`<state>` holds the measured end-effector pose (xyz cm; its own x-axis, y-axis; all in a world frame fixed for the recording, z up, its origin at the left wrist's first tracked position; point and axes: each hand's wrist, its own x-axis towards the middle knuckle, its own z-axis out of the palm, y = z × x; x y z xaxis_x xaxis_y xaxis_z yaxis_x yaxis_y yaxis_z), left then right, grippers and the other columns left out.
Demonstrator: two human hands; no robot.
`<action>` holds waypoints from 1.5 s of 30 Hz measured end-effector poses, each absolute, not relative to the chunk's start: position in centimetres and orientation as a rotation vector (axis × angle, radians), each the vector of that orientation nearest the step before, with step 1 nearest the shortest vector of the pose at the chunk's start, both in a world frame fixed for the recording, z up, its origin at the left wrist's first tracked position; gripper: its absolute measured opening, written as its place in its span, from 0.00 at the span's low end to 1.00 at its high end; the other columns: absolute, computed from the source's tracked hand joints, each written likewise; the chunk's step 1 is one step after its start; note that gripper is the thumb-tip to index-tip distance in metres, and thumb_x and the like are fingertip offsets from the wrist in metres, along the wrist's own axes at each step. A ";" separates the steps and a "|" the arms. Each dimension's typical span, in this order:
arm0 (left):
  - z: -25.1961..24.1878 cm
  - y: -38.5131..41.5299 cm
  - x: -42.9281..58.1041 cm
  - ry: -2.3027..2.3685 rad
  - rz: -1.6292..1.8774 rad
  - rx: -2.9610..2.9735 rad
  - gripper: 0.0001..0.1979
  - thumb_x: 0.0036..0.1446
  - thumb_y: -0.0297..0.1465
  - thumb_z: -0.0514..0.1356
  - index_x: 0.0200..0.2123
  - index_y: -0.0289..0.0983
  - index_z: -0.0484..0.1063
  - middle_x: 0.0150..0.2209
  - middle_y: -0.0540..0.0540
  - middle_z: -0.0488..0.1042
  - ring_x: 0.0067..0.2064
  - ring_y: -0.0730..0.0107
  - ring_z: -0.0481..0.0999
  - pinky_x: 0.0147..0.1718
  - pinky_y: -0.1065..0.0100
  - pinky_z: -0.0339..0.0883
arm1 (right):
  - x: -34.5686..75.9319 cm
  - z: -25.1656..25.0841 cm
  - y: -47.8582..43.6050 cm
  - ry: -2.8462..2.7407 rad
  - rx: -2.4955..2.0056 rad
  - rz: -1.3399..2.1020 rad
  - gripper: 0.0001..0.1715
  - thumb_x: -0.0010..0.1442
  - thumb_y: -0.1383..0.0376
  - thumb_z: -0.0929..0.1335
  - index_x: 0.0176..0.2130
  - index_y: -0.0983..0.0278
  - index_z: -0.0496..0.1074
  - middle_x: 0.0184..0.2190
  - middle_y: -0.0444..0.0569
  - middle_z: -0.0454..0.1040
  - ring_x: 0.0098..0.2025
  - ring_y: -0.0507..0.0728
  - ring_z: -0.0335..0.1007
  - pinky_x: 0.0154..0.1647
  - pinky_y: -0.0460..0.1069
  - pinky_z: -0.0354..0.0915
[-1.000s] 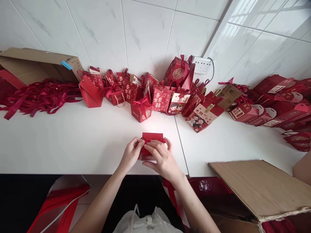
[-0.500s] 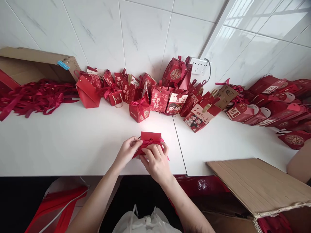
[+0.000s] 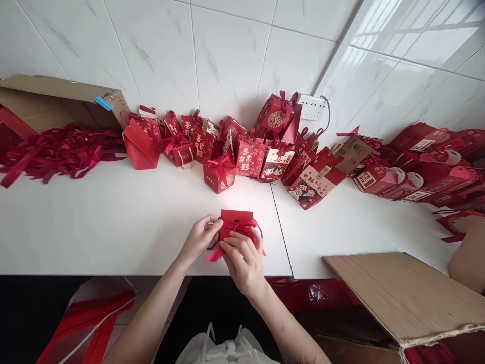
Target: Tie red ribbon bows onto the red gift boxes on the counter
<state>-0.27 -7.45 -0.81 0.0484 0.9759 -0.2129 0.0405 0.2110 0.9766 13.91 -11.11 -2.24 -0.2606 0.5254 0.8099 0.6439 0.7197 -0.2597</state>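
A small red gift box [image 3: 237, 214] stands near the front of the white table, between my two hands. A shiny dark-pink ribbon [image 3: 235, 226] is tied in a bow across its front, and one tail hangs down at the lower left. My left hand [image 3: 200, 237] pinches the ribbon's loop at the box's left edge, thumb against fingertips. Over the lower front and right side of the bow, my right hand [image 3: 246, 257] is closed with bent fingers on the ribbon. Its fingers hide much of the box's lower front.
Red gift boxes [image 3: 250, 156] line the wall behind, one bow-tied box [image 3: 220, 174] nearest. Loose ribbons [image 3: 64, 151] spill from a cardboard box [image 3: 76, 91] at left. More red boxes [image 3: 435, 177] pile up at right, beside another person's hand [image 3: 470, 242]. A cardboard flap [image 3: 409, 288] juts up front right.
My right hand has moved slightly down, showing more of the box front and a ribbon tail at lower left. At far right, the other person's hand has reached onto a red box.
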 end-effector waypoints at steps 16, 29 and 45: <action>0.7 -7.4 -0.5 1.407 0.832 1.247 0.22 0.54 0.48 0.55 0.20 0.38 0.56 0.16 0.57 0.54 0.19 0.79 0.52 0.19 0.73 0.45 | 20.9 -0.2 -10.7 -1.663 -1.627 1.031 0.30 0.63 0.46 0.56 0.21 0.62 0.63 0.19 0.46 0.66 0.23 0.53 0.60 0.25 0.48 0.56; 0.0 -7.5 0.0 1.436 0.879 1.278 0.21 0.55 0.48 0.55 0.21 0.37 0.58 0.20 0.55 0.57 0.22 0.77 0.56 0.22 0.74 0.50 | 25.1 0.8 -8.9 -1.931 -1.365 1.653 0.25 0.56 0.45 0.65 0.27 0.64 0.71 0.25 0.46 0.72 0.30 0.54 0.65 0.34 0.48 0.61; 0.3 -7.8 0.1 1.406 0.919 1.283 0.22 0.55 0.48 0.53 0.20 0.38 0.54 0.19 0.56 0.53 0.21 0.77 0.53 0.20 0.73 0.49 | 20.8 -0.6 -6.1 -1.530 -1.612 1.165 0.27 0.57 0.45 0.62 0.20 0.62 0.59 0.16 0.41 0.61 0.20 0.51 0.57 0.22 0.47 0.55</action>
<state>0.15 -7.77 0.32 0.0425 0.9846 -0.1694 0.2401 0.1545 0.9584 20.82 -6.13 -0.56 -0.0611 0.9820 -0.1786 0.4333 -0.1350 -0.8911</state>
